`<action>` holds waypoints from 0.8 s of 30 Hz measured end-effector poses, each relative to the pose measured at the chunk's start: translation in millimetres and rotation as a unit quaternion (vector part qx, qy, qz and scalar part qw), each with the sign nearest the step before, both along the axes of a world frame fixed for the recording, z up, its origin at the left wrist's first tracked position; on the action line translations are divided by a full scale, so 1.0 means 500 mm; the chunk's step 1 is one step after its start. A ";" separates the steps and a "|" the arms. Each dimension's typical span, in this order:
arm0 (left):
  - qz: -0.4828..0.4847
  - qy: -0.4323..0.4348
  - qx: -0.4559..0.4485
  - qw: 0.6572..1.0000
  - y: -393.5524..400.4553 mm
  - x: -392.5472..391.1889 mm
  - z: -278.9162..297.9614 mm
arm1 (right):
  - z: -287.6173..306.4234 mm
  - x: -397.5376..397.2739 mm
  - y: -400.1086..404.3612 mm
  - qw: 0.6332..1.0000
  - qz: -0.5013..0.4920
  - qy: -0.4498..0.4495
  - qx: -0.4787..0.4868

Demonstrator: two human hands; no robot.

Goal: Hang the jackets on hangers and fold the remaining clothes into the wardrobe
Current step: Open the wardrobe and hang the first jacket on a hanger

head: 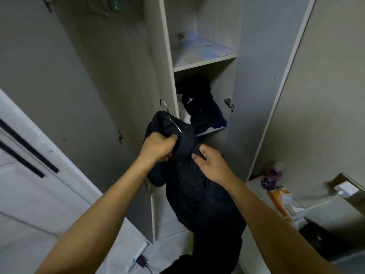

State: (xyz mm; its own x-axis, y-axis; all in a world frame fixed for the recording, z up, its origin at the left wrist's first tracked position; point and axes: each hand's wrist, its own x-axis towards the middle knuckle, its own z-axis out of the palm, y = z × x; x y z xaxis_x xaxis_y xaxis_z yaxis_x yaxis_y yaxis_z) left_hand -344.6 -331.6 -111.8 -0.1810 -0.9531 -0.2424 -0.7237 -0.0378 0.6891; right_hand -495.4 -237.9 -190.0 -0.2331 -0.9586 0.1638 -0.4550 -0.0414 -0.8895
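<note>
You were at the hanging step: your left hand [158,147] gripped the dark jacket [189,186] at its collar, where the wire hanger [171,119] sat, before the wardrobe [205,62] at twelve o'clock. Your right hand [211,165] pinched the front. Next, judged: seat the shoulders squarely.

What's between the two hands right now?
In the head view, a ridge of the dark jacket, gripped by the left hand and right hand; nothing else.

One dark puffer jacket [197,186]; one metal hanger [171,117]; two hands. One bottle [271,176]; one folded dark garment [199,109].
</note>
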 end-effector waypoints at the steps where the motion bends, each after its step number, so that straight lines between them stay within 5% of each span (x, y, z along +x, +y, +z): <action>1: 0.006 0.012 0.057 0.998 0.014 0.005 -0.010 | 0.000 0.003 -0.013 1.000 0.013 -0.004 0.001; 7: 0.020 0.248 0.110 0.962 -0.003 0.012 -0.024 | 0.027 0.023 -0.061 0.997 0.063 0.044 -0.021; 10: 0.023 0.275 0.070 0.959 -0.010 0.003 -0.025 | 0.060 0.029 -0.083 0.990 0.090 0.100 -0.031; 14: 0.108 0.245 -0.078 0.960 -0.034 -0.016 -0.017 | 0.090 0.041 -0.109 0.985 0.113 0.127 -0.016; 19: 0.043 0.100 -0.104 0.989 -0.121 -0.008 0.031 | 0.145 0.001 -0.154 0.977 0.170 0.051 0.118; 24: 0.038 0.000 -0.149 0.988 -0.252 0.008 0.099 | 0.218 -0.060 -0.232 0.991 0.063 0.100 0.055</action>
State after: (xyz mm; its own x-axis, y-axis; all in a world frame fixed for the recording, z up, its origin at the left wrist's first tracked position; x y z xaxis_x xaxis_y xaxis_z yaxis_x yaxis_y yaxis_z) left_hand -340.8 -457.7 -62.2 -0.1064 -0.9930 0.0513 -0.7262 0.1129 0.6782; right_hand -525.5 -353.9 -81.2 -0.0835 -0.9926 0.0883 -0.6200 -0.0176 -0.7844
